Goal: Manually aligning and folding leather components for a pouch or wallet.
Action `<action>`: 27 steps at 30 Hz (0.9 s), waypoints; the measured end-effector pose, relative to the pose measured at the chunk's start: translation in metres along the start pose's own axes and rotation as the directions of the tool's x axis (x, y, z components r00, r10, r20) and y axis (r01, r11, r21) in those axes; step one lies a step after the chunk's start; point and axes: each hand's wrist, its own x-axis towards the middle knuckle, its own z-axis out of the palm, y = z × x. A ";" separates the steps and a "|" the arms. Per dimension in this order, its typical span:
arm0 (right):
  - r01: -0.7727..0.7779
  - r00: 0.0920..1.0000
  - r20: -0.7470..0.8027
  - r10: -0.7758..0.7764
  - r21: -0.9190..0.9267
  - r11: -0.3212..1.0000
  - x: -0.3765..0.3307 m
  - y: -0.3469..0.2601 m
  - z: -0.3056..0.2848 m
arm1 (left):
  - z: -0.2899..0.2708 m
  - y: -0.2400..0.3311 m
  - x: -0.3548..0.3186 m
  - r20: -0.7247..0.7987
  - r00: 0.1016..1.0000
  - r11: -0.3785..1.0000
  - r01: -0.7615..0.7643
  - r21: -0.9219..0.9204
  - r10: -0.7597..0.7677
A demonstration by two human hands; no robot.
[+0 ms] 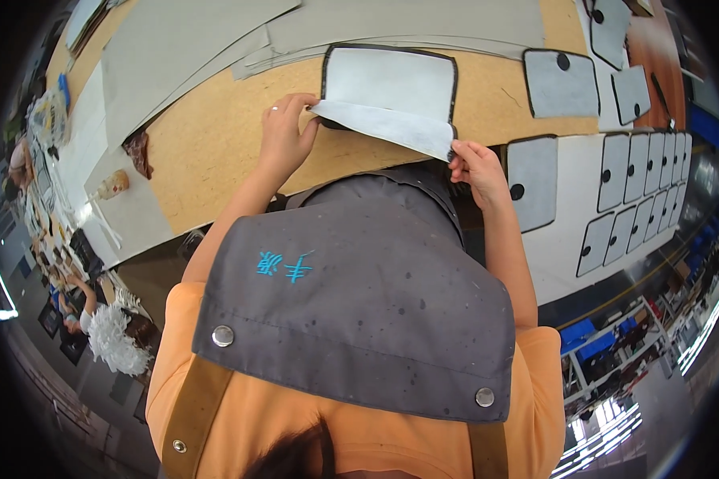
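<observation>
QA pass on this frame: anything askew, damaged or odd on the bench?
Nothing looks damaged or spilled. The grey panel on the board table has its near layer folded back, but the left hand and right hand are pinching its corners. The finished panels at right lie overlapped in rows.

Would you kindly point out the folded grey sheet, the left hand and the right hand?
folded grey sheet (383, 128): head view, middle of the lifted flap.
left hand (286, 132): head view, back of the hand.
right hand (478, 169): head view, back of the hand.

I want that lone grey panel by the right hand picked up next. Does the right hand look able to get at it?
Probably yes: the grey panel lies uncovered beside the right hand, though that hand pinches the white sheet.
</observation>
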 end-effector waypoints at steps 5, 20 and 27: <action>0.005 1.000 0.027 -0.005 -0.006 1.000 0.003 0.001 -0.004 | 0.008 -0.011 -0.008 -0.056 0.998 0.959 -0.028 -0.281 0.012; 0.540 0.561 0.579 -0.592 -0.798 -0.268 0.010 -0.028 0.067 | 0.017 -0.024 0.003 -0.110 0.994 0.965 -0.025 -0.262 -0.004; 0.547 0.814 0.448 -0.369 -0.806 0.228 0.024 -0.133 0.047 | -0.021 -0.001 0.051 0.072 0.997 0.863 0.034 -0.504 0.003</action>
